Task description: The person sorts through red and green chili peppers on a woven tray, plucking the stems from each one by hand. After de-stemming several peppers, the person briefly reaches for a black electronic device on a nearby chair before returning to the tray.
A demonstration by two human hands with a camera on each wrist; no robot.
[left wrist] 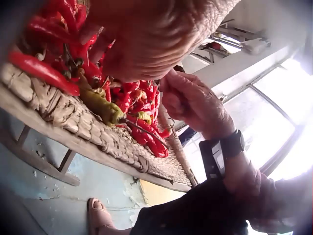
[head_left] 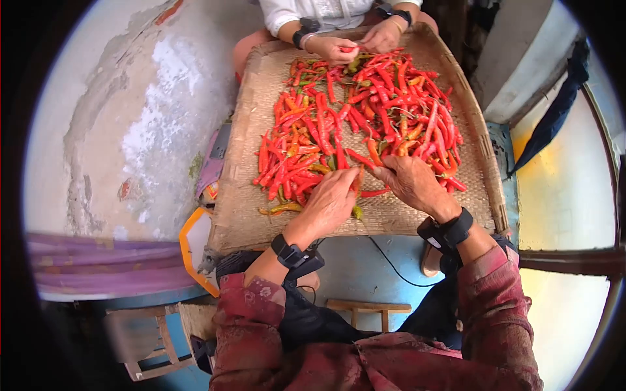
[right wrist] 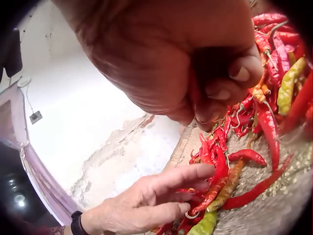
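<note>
Red chili peppers [head_left: 319, 130], with some orange and green ones, lie heaped on a woven tray [head_left: 228, 215]. At the near edge of the left heap, my left hand [head_left: 329, 199] reaches in with fingers fairly straight. Its fingertips are right by an orange-red pepper [right wrist: 215, 196] in the right wrist view, and a yellow-green pepper [left wrist: 100, 103] lies below it in the left wrist view. My right hand [head_left: 414, 186] is over the near side of the right heap. Its fingers curl in toward the thumb, around a red chili pepper [right wrist: 195, 90] mostly hidden in the grip.
Across the tray, another person's hands [head_left: 358, 47] handle peppers at the far edge. A low wooden stool [head_left: 368, 306] and a dark cable [head_left: 398, 277] are on the blue floor below. A stained wall [head_left: 156, 117] stands at left, and a window [head_left: 567, 176] at right.
</note>
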